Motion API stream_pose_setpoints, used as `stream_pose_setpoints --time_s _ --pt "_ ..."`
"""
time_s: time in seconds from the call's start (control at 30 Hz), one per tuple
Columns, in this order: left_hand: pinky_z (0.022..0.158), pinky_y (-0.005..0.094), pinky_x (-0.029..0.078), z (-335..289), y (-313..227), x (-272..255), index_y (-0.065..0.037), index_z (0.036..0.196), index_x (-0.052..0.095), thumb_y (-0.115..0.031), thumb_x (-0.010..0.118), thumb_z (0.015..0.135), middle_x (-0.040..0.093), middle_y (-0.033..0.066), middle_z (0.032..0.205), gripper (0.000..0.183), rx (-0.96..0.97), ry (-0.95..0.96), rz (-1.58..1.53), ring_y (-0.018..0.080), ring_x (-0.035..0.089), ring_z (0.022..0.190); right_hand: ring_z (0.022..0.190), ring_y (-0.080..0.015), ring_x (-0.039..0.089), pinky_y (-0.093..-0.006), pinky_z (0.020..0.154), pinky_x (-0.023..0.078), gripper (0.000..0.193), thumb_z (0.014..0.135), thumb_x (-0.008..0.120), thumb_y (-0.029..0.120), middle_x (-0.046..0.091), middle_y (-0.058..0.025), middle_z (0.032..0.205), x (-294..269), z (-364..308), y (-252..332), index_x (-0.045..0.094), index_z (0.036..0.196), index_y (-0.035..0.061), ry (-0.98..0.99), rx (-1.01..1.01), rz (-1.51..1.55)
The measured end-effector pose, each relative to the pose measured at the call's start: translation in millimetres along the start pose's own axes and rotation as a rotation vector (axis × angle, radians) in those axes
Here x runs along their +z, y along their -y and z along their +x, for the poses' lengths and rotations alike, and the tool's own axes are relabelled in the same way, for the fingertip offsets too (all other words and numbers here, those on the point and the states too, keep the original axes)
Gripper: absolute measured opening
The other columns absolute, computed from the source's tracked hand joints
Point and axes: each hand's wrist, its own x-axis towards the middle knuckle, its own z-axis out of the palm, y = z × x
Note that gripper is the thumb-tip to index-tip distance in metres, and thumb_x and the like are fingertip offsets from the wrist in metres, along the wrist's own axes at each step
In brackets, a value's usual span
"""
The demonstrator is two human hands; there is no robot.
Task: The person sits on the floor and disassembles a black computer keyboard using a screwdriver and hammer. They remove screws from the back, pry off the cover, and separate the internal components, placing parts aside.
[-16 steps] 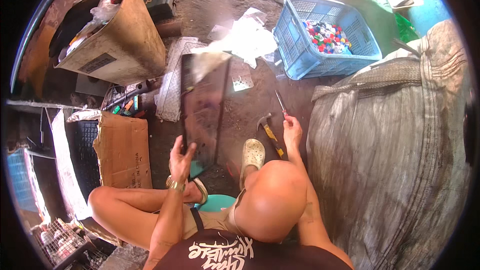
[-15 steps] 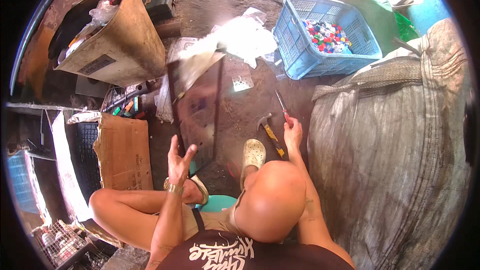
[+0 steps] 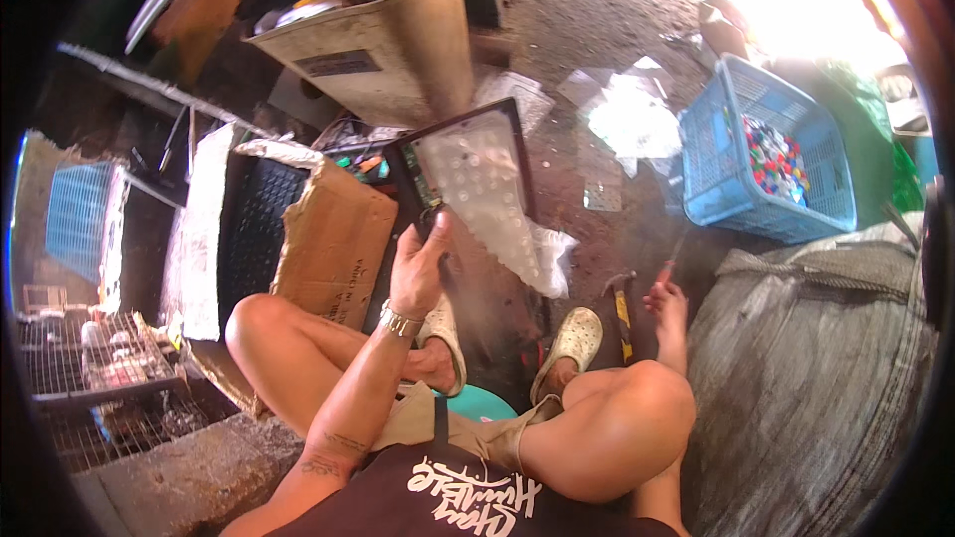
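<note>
My left hand (image 3: 420,264), with a watch on its wrist, is closed on the left edge of a dark-framed flat panel (image 3: 515,164). A strip of green circuit board (image 3: 423,187) shows along that edge. A whitish, spotted sheet (image 3: 473,174) lies over the upper part of the panel, and crumpled white film (image 3: 553,259) hangs at its lower right. My right hand (image 3: 667,303) grips a screwdriver by its red handle (image 3: 667,270), the shaft blurred and pointing away. Close to it, a hammer (image 3: 624,318) with a yellow and black handle lies on the ground.
A blue plastic crate (image 3: 711,154) with many coloured caps stands at the far right. Grey woven sacking (image 3: 806,368) fills the near right. A dirty bin (image 3: 418,65) and a torn cardboard box (image 3: 338,239) stand left. Shiny sheets (image 3: 637,124) lie on the ground ahead.
My left hand, spread and apart from the panel before, has closed on its edge. The panel has tilted, showing its whitish sheet. My view has turned left; the screwdriver stays in my right hand.
</note>
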Motion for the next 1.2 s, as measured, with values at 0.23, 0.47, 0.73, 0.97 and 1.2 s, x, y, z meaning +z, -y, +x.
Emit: stream_pose_setpoints --time_s 0.23,0.47,0.73,0.97,1.2 --pt "0.078 0.0249 0.048 -32 -57 6 -0.007 0.12 0.06 -0.02 0.063 0.1 0.063 -0.0042 0.102 0.023 0.002 0.117 -0.263 0.0057 0.057 0.088 0.081 -0.0165 0.068 -0.0288 0.06 0.049 0.039 0.098 0.059 0.018 0.068 -0.0096 0.11 30 -223 207 0.056 0.134 0.0031 0.102 -0.689 -0.136" --pt "0.086 0.0224 0.043 -62 -82 4 -0.003 0.131 0.054 -0.017 0.059 0.103 0.061 -0.0032 0.108 0.032 0.381 0.009 0.195 0.005 0.051 0.096 0.078 -0.0215 0.069 -0.0286 0.061 0.051 0.035 0.081 0.073 0.001 0.072 -0.0136 0.091 143 -370 219 0.067 0.115 -0.0054 0.3 -1.554 -0.723" --pt "0.097 0.0273 0.041 -69 -81 -12 0.0 0.138 0.048 -0.015 0.055 0.104 0.061 0.0043 0.12 0.037 0.502 0.048 0.141 0.0107 0.052 0.108 0.076 -0.0177 0.065 -0.0283 0.067 0.049 0.033 0.083 0.073 -0.001 0.07 -0.0119 0.09 182 -398 201 0.067 0.115 -0.005 0.393 -1.394 -0.672" --pt "0.094 0.0261 0.041 -75 -82 -15 -0.002 0.135 0.05 -0.017 0.055 0.104 0.061 0.0025 0.117 0.035 0.506 0.038 0.072 0.0092 0.051 0.105 0.081 -0.0184 0.067 -0.0283 0.071 0.051 0.032 0.084 0.073 0.0 0.07 -0.0132 0.094 181 -406 202 0.067 0.115 -0.0052 0.392 -1.372 -0.784" --pt "0.087 0.0283 0.045 -75 -83 -23 -0.002 0.133 0.052 -0.014 0.056 0.103 0.066 0.005 0.108 0.032 0.538 0.008 0.155 0.0098 0.055 0.097 0.069 -0.0157 0.064 -0.0271 0.064 0.048 0.028 0.089 0.07 0.007 0.07 -0.0116 0.085 183 -407 199 0.067 0.114 -0.005 0.398 -1.322 -0.772"
